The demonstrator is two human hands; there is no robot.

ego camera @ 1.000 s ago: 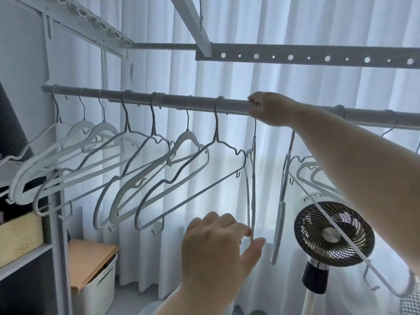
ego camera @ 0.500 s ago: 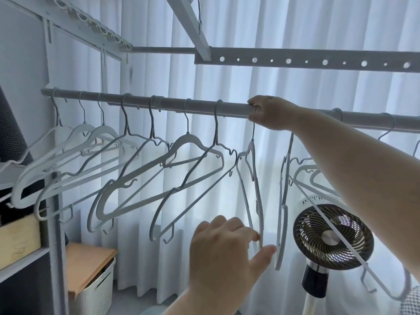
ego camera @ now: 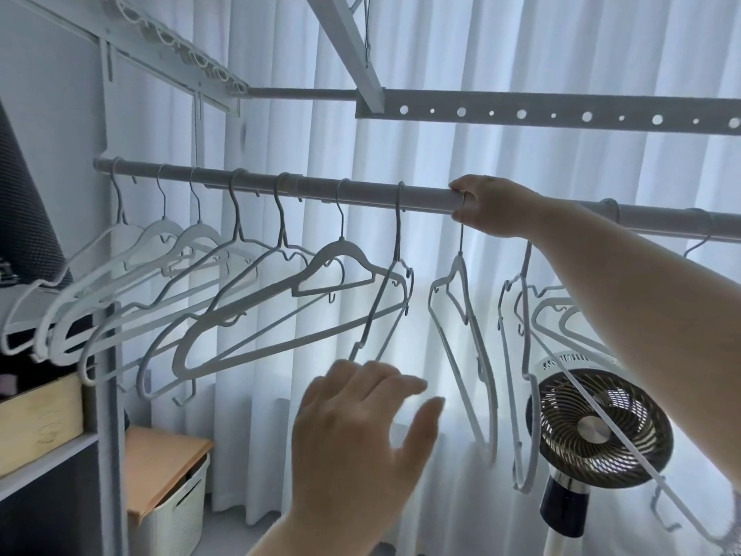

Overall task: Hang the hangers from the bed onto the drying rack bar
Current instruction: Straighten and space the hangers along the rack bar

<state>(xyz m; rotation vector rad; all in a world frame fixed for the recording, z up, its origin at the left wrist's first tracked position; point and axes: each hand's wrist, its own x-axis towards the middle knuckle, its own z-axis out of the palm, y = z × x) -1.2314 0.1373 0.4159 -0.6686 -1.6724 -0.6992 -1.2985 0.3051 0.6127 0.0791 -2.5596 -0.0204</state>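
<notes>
Left hand (ego camera: 361, 427), fingers spread and empty, has released the slim hanger (ego camera: 467, 347), which has turned broadside. Right hand (ego camera: 495, 206), above it, clamps its wire hook against the tubular bar (ego camera: 320, 190).

White curtain (ego camera: 521, 54) glowing right behind the fan (ego camera: 597, 427). Far left of the fan sits a wood-lidded white bin (ego camera: 176, 511), with a wooden box (ego camera: 40, 421) further left and higher.

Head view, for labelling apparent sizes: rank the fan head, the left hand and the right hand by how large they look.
1. left hand and fan head: look about alike; the hand is nearer the camera, so unranked.
2. right hand, curled round the bar: clearly smallest.
</notes>
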